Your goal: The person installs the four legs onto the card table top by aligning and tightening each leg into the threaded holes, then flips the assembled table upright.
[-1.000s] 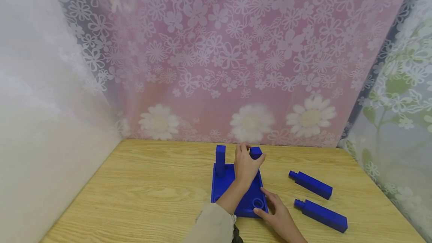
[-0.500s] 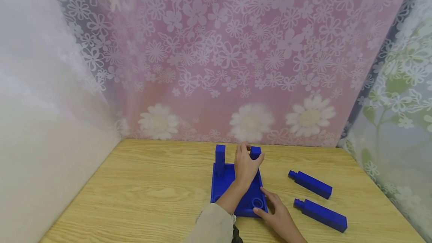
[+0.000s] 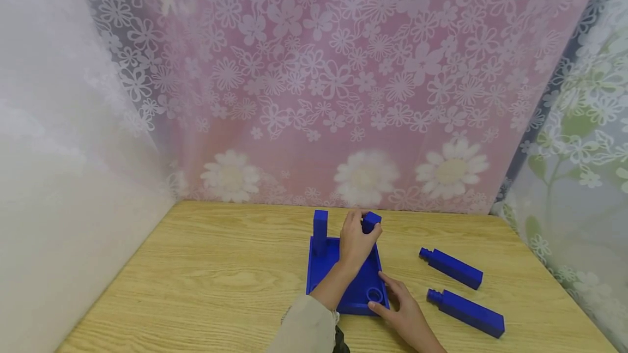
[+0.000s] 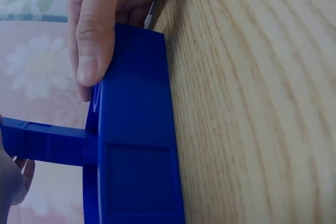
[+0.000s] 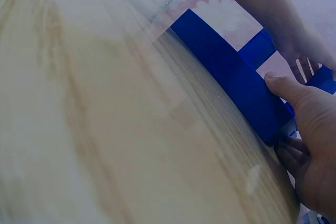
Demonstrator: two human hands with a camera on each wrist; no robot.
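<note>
A blue, tray-like toy tabletop lies with its rimmed side up, ring sockets showing at its near corners. My left hand reaches across it and grips a square blue table leg at the far right corner, thumb on one side and fingers on the other. The leg's lower part is hidden behind the hand in the head view. Another leg stands upright at the far left corner. My right hand holds the near right corner, thumb on the rim and fingers against the side.
Two more blue legs with narrow, ridged ends, a farther one and a nearer one, lie on the wooden table to the right. A flowered pink curtain hangs behind the table's far edge.
The leg in my left hand has turned about its length, its top now at another angle. The left hand has shifted slightly with it; the right hand stays at the tabletop's corner.
</note>
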